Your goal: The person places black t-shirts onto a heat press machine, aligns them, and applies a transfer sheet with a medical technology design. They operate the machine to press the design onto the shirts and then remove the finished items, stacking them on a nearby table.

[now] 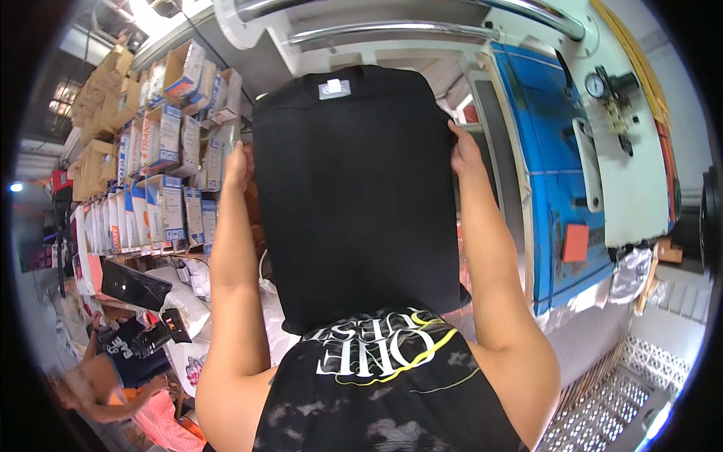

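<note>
A black T-shirt (361,181) is spread flat and smooth in front of me, its neck at the far end and its hem close to my body. A small pale label (334,90) shows inside the neckline. My right hand (465,148) is at the shirt's right edge near the shoulder, its thumb against the side and its other fingers curled mostly out of sight. On the opposite side, my left hand (237,166) is raised next to the left edge. A narrow gap shows between it and the cloth, and its fingers are largely hidden.
Shelves of cardboard boxes (162,135) line the left. A blue machine panel (561,181) with a round gauge (595,86) stands at right, and metal bars (392,32) cross beyond the shirt. Another person (113,377) sits at lower left near orange-pink cloth (169,422).
</note>
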{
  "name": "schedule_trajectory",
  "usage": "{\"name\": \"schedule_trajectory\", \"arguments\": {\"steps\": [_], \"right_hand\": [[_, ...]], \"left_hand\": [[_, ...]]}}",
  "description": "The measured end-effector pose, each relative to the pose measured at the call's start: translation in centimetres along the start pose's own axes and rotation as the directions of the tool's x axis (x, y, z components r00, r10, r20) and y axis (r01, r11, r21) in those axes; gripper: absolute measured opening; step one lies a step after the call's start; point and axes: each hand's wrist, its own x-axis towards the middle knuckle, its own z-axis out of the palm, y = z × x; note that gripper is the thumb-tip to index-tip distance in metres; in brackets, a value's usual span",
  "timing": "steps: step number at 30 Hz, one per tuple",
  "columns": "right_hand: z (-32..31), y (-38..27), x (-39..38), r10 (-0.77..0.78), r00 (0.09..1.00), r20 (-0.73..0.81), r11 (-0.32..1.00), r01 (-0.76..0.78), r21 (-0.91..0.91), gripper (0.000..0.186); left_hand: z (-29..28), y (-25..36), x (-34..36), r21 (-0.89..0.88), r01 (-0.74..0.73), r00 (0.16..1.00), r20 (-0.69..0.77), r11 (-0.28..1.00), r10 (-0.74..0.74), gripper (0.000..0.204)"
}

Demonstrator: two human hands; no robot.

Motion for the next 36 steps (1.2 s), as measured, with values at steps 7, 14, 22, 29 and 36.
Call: {"name": "schedule_trajectory", "arguments": {"steps": [7, 14, 22, 29, 36], "right_hand": [[-1.0, -0.9, -0.3, -0.151, 0.961, -0.233, 0.988, 0.157, 0.007, 0.038], [-3.7, -1.2, 3.0, -0.176, 0.934, -0.312, 0.981, 0.192, 0.024, 0.043], [-0.7, -1.7, 3.0, -0.186, 0.958, -0.217, 0.980, 0.166, -0.107, 0.041], [2.0, -2.7, 0.9, -0.264, 0.906, -0.332, 0.953, 0.191, -0.234, 0.044], [0.2, -2.9, 1.4, -0.267, 0.897, -0.352, 0.960, 0.216, -0.178, 0.039]], "left_hand": [[3.1, -1.3, -5.6, -0.439, 0.242, 0.869, 0.495, 0.866, 0.008, 0.042], [1.0, -3.9, 1.1, -0.732, -0.103, 0.940, 0.149, 0.673, 0.306, 0.027], [0.1, -2.3, -2.4, -0.479, -0.499, 0.827, -0.015, 0.722, 0.562, 0.056], [0.2, -1.9, -4.6, -0.243, -0.551, 0.834, -0.131, 0.798, 0.536, 0.061], [1.0, -1.5, -3.3, -0.201, -0.603, 0.798, -0.136, 0.772, 0.587, 0.064]]}}
